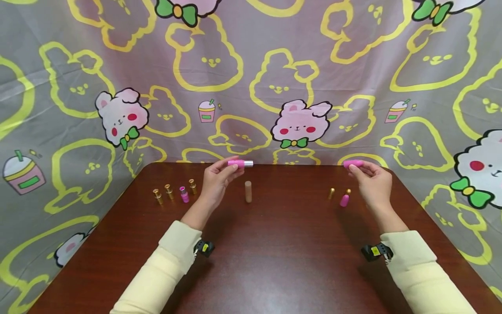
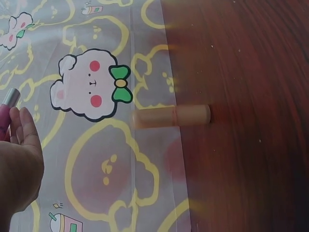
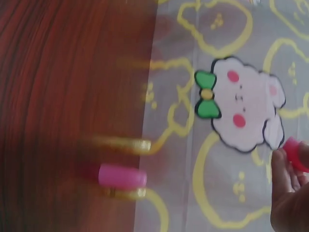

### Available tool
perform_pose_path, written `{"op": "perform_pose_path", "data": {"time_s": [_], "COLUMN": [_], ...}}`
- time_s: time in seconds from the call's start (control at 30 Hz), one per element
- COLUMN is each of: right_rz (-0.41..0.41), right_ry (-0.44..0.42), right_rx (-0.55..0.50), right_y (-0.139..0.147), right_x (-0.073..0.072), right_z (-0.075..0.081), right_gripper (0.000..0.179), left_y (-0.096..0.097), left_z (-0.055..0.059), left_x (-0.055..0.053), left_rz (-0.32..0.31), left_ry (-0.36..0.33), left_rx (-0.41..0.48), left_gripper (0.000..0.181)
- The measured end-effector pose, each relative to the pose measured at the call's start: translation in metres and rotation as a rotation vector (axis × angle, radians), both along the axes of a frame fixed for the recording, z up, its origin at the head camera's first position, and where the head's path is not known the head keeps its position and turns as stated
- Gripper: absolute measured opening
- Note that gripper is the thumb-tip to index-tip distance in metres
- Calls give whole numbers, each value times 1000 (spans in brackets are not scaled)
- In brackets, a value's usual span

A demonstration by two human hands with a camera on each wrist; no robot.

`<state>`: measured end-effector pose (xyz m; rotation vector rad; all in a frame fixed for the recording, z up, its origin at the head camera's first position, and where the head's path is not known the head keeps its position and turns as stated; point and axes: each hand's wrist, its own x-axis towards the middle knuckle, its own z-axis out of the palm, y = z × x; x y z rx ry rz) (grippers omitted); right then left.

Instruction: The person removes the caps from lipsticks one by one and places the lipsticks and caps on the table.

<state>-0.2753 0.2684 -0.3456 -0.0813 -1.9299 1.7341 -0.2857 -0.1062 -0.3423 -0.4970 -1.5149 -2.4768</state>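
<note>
My left hand (image 1: 216,182) pinches a pink lipstick tube (image 1: 236,163) above the far part of the table, its silver end (image 1: 249,164) pointing right. Well apart from it, my right hand (image 1: 375,183) holds a pink cap (image 1: 352,163) sideways between thumb and fingers, at about the same height. Between the two hands, nearer the left, a closed tan tube (image 1: 248,192) stands upright on the table. The left wrist view shows this tan tube (image 2: 171,116) to the right of the hand. In the right wrist view the pink cap (image 3: 295,153) is partly cut off by the frame edge.
Left of my left hand stand several gold tubes (image 1: 157,196) and a pink tube (image 1: 184,195). Below my right hand stand two gold caps (image 1: 331,193) and another pink cap (image 1: 344,200). A patterned curtain (image 1: 251,144) closes off the back of the brown table (image 1: 266,248).
</note>
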Motion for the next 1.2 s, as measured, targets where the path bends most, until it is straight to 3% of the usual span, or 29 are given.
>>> {"op": "perform_pose_path", "data": {"time_s": [0.1,0.23,0.47,0.87,1.07,1.2], "right_rz": [-83,-130,-130,-45,29,71], "right_ry": [-103,-204,-260,-352,-423,-471], "right_rx": [164,382,655,819,893,904], "right_y": [14,30,45,60,60,59], "right_x": [2,5,5,-4,-9,-11], "right_z": [-1,-3,-13,-32,-38,-42], "right_gripper": [33,42,38,27,23,31], "left_y": [-2,-5,-12,-27,-33,-38], "left_z": [0,-1,-4,-10,-19,-24], "left_x": [-1,-2,-4,-5,-10,-12], "left_rz": [-4,-6,19,102,201,286], "left_ry": [-14,-22,-38,-148,-184,-199], "left_rx": [-8,-29,-89,-267,-406,-490], "left_gripper": [35,37,35,31,25,23]}}
